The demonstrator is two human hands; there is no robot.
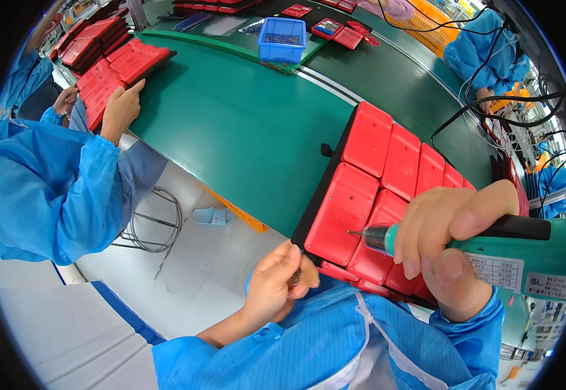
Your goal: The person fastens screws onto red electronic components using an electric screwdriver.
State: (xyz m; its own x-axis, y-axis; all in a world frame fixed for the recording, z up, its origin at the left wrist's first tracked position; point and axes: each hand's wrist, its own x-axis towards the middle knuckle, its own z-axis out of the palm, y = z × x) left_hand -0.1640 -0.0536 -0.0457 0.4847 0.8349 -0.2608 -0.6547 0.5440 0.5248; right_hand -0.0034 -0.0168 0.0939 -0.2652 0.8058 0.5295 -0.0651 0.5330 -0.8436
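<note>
My right hand (452,250) grips a green electric screwdriver (523,257), its bit tip hovering over a red plastic case (341,214) at the near corner of a black tray (318,195) filled with several red cases. My left hand (276,286) is just below the tray's near edge, fingers pinched on something small that looks like screws. Both my sleeves are blue.
The tray lies on a green conveyor belt (244,123). A co-worker in blue at the left rests a hand (120,107) on stacks of red cases (111,68). A blue bin (283,39) sits far back. Cables (490,110) hang at the right.
</note>
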